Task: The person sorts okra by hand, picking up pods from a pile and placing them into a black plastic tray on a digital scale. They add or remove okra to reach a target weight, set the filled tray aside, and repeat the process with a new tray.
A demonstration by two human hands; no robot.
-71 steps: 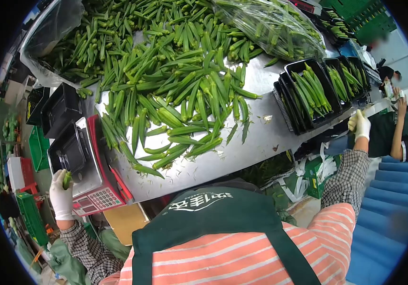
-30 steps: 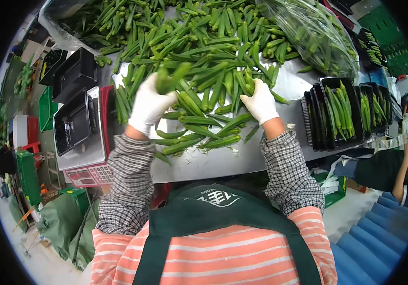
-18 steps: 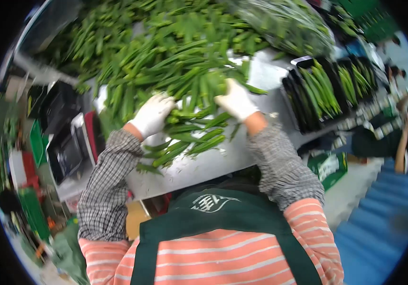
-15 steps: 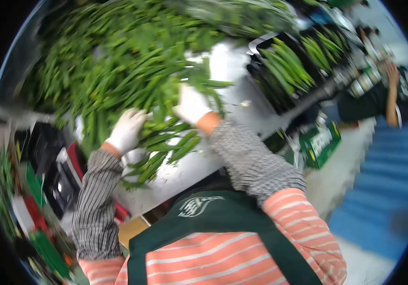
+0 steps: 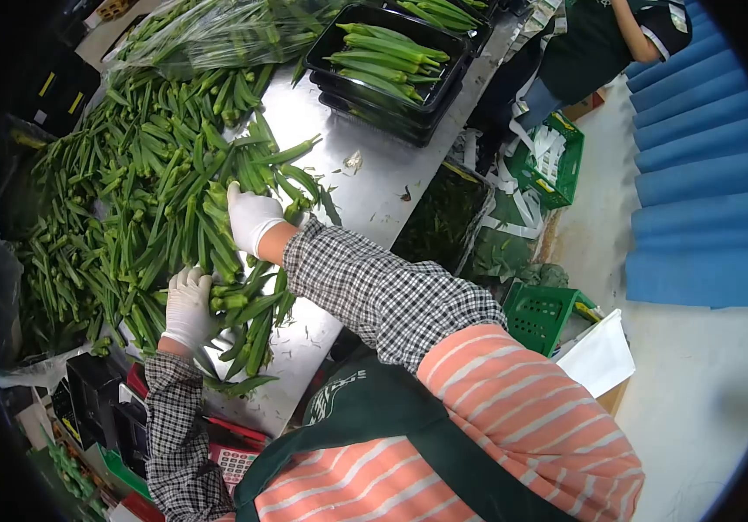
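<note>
A large heap of green okra pods (image 5: 130,209) spreads over the metal table. My right hand (image 5: 252,219), in a white glove, is closed at the near side of the heap, with okra against its fingers; its fingertips are partly hidden among the pods. Lower left, my left hand (image 5: 189,309), also gloved in white, lies against the pods with its fingers loosely bent and nothing visible in its grip. A smaller cluster of okra (image 5: 256,335) lies between my forearms, close to the table's front edge.
Stacked black trays (image 5: 382,61) at the back right hold okra in rows. Clear plastic film (image 5: 217,39) covers part of the heap. A calculator (image 5: 233,463) lies by my left sleeve. Green crates (image 5: 548,161) stand on the floor near another person (image 5: 596,52).
The view has shifted and turned, so the trays appear farther left. Both hands stay at the okra heap; my right hand now appears closer to the left one.
</note>
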